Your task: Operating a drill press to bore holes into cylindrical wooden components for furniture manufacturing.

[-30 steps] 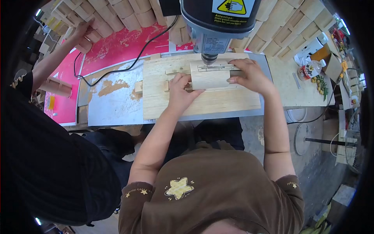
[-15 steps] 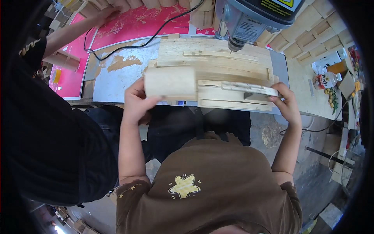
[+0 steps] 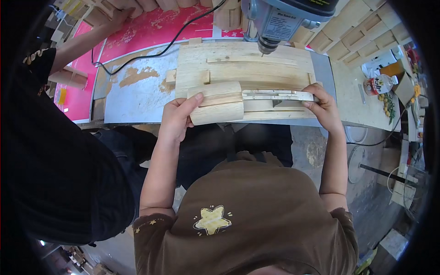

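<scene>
A pale, cream-coloured wood with fine grain lines is seen on the rounded wooden piece (image 3: pixel 216 105) and on the flat board (image 3: pixel 247 68) behind it. A dull grey metal sheet (image 3: pixel 137 98), marked with tan patches of sawdust, is laid on the desk. Bright pink-red sheeting (image 3: pixel 151 30) with faint white print is spread further back, crossed by a black cable (image 3: pixel 169 43). The drill press head (image 3: pixel 284 18) is finished in grey. A brown shirt (image 3: pixel 256 220) bearing a pale yellow star is worn, and a black sleeve (image 3: pixel 55 174) is seen at the left.
</scene>
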A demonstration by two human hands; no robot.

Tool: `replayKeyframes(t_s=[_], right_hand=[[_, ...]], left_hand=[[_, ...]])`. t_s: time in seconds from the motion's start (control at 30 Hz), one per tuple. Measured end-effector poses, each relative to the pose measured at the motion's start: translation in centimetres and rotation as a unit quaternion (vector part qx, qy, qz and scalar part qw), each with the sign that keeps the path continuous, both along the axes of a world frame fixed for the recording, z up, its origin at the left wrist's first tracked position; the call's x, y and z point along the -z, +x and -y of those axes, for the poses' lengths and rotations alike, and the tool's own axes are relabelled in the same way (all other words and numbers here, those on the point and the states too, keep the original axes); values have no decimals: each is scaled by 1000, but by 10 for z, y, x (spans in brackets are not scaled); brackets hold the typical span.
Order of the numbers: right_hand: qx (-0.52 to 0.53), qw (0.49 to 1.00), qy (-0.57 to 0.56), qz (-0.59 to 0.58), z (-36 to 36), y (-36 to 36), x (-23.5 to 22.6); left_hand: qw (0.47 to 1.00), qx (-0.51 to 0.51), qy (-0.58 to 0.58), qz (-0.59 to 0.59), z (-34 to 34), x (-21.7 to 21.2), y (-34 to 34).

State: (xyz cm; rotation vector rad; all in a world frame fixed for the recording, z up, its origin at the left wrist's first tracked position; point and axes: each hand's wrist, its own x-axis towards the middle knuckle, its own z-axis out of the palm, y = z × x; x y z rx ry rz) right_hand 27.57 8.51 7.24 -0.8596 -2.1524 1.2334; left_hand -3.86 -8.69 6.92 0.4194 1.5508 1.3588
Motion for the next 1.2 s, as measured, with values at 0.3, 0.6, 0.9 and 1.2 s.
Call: replayKeyframes(t_s=[0.3, 0.6, 0.9, 1.2], right_hand=[[-33, 999, -14, -7, -6, 17, -1], [-23, 999, -39, -5, 6, 26, -1], [-47, 999, -28, 2, 5, 25, -3], [-30, 999, 26, 5, 8, -3, 1]], left_hand=[[998, 60, -20, 5, -18, 1, -3], [999, 20, -22, -31, -14, 2, 8], [996, 84, -15, -10, -28, 0, 23], [988, 119, 55, 84, -34, 13, 47]])
